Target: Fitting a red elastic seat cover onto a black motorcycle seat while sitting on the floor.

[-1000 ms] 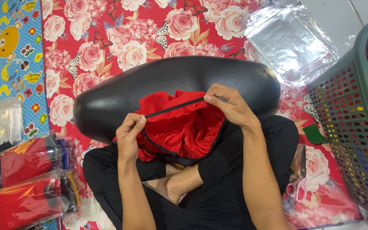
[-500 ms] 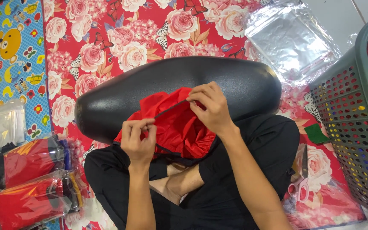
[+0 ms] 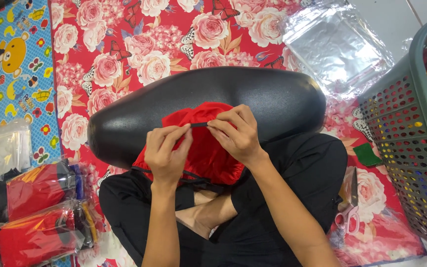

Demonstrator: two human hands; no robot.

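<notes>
Floor setting: red rose-print mat (image 3: 124, 54) under everything, person seated cross-legged on it in black clothing, viewed from above.

Nearest, at 6 o'clock: crossed legs, a bare foot visible between the knees. Red fabric cover (image 3: 201, 148) is bunched on the lap, its far edge lying up against the black seat (image 3: 253, 96). Black elastic trim (image 3: 198, 124) runs along the cover's upper hem.

Left hand (image 3: 166, 153): fingers curled, thumb and forefinger pinching the trim at its left end. Right hand (image 3: 235, 133): likewise pinching the trim just to the right. The two pinch points are near each other, with a short taut piece of trim between them. Judgement: this close two-handed grip suits gathering or working along the hem, and the seat behind props the fabric up.

At 3 to 4 o'clock, beside the right knee: scissors (image 3: 347, 210) with pink handles, and a small green scrap (image 3: 366, 154). Farther at 3 o'clock: grey perforated basket (image 3: 406, 143), coloured items inside.

At 8 o'clock: packed red pieces in clear bags (image 3: 35, 217). At 9 to 10 o'clock: blue cartoon mat (image 3: 6, 64).

Farthest, 1 o'clock: stack of clear plastic bags (image 3: 332, 44). Nothing lies between the hands and the seat.
</notes>
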